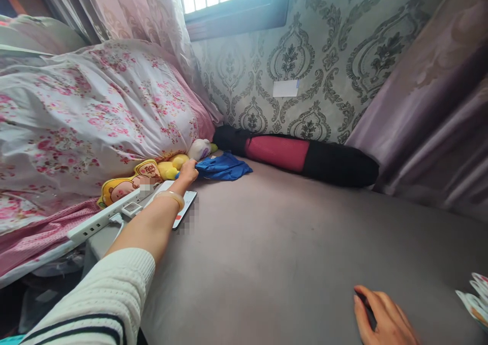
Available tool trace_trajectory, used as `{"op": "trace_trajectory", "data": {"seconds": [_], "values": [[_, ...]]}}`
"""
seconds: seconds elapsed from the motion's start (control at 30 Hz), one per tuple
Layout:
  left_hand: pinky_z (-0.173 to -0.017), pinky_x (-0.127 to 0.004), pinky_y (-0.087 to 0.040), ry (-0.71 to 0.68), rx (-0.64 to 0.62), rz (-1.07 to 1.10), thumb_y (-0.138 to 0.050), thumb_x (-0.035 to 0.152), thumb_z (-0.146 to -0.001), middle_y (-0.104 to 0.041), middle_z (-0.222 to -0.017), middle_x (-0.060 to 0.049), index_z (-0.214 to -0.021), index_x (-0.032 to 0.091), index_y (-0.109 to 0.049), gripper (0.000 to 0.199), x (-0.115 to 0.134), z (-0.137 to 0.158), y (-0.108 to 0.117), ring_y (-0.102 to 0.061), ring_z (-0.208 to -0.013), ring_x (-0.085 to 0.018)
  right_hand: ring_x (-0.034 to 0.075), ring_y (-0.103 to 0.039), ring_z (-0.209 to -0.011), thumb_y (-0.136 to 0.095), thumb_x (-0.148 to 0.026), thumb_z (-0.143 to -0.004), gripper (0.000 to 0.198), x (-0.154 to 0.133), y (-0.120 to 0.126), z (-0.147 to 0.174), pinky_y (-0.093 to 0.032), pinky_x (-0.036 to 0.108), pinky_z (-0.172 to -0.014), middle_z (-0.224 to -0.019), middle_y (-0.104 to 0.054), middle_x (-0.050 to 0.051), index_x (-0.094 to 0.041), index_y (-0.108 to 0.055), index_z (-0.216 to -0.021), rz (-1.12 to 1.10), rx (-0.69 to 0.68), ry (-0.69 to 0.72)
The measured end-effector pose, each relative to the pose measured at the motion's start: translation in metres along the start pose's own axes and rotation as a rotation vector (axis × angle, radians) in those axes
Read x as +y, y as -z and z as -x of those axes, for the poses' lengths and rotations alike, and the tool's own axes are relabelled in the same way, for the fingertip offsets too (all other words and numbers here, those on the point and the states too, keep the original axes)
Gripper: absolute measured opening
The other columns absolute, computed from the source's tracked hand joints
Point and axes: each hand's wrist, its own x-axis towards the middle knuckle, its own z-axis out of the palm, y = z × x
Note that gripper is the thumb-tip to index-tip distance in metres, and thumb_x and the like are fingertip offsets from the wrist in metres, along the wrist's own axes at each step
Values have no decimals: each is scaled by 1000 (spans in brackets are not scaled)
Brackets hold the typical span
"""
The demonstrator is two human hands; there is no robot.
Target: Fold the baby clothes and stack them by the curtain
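Observation:
My left hand (188, 173) reaches far across the bed. Its fingers are pinched on the edge of a crumpled blue cloth (224, 166) that lies against the back. A pale bangle (172, 198) circles that wrist. Under the forearm a phone (186, 210) with a lit screen lies partly covered. Yellow plush toys (168, 170) sit just left of the fingers, beside a white plush (199, 149). At the lower right my right hand (385, 317) rests low over the grey sheet, thumb and forefinger apart, with a dark gap between them.
A white power strip (101, 219) with plugs runs along the bed's left edge. Floral bedding (95, 111) is heaped behind it. A long black and red rolled bag (278, 154) lies along the wall. White printed packets (475, 299) show at the right edge of the grey sheet (290, 243).

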Motion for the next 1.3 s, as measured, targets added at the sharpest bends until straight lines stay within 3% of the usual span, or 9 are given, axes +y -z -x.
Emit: {"op": "trace_trajectory", "data": {"seconds": [0.13,0.3,0.43,0.57,0.77,0.87,0.97,1.13,1.3], "values": [[-95,-34,-42,-29,46,-78,-48,17,-84,-60,-120,-12,-119,18,-64,39,14,10,8,-53,-115,-28,24,-64,-84,-40,-43,-92,33,3,-3,1,-49,38,-74,-93,-67,9,-21,-62,-101,1,7,26],[-84,-32,-45,-74,-16,-101,-54,41,-86,-69,-107,-9,-108,24,-69,32,40,15,17,-60,-103,-28,26,-64,-85,-40,-43,-92,33,2,-5,2,-48,39,-75,-94,-66,9,-21,-61,-103,7,13,26],[-73,-27,-42,-100,2,169,-55,47,-85,-67,-73,-6,-74,20,-68,32,62,17,21,-63,-87,-25,26,-63,-89,-39,-43,-93,34,0,-4,2,-48,39,-78,-96,-65,10,-20,-60,-106,8,-9,20],[-55,-22,-34,-119,14,515,-53,42,-87,-41,-46,2,-51,19,-46,43,87,20,25,-51,-56,-13,26,-62,-88,-37,-42,-94,35,-6,2,1,-48,40,-79,-96,-65,10,-19,-60,-106,28,-45,0],[-39,-17,-19,-126,-224,1054,-59,45,-86,-30,-44,10,-62,17,-45,39,127,34,35,-25,-37,-3,26,-63,-90,-37,-41,-94,35,-14,10,-1,-48,39,-78,-96,-65,9,-19,-62,-106,42,-59,-23],[-38,-16,-19,-143,-313,1210,-64,39,-85,-35,-46,9,-68,15,-51,32,147,46,38,-30,-35,-2,25,-62,-88,-36,-40,-95,35,-16,12,-2,-48,39,-79,-95,-65,9,-19,-62,-104,39,-63,-17],[-40,-15,-28,-145,-343,1264,-62,32,-88,-47,-51,7,-92,12,-58,22,167,60,39,-42,-38,-4,26,-62,-88,-36,-40,-95,35,-19,13,-2,-48,40,-80,-93,-65,10,-18,-62,-104,34,-66,-11],[-47,-16,-39,-210,-415,1317,-59,26,-91,-50,-57,9,-142,16,-33,57,202,89,38,-52,-43,-6,26,-61,-92,-37,-39,-95,34,-22,16,-2,-47,40,-82,-95,-65,10,-18,-62,-105,19,-89,-41],[-49,-15,-41,-371,-510,1383,-57,27,-92,-56,-67,3,-121,13,-58,31,236,119,36,-55,-50,-5,23,-63,-88,-39,-35,-92,30,-25,22,-12,-48,37,-81,-92,-66,8,-20,-63,-101,-112,-157,-94]]}}
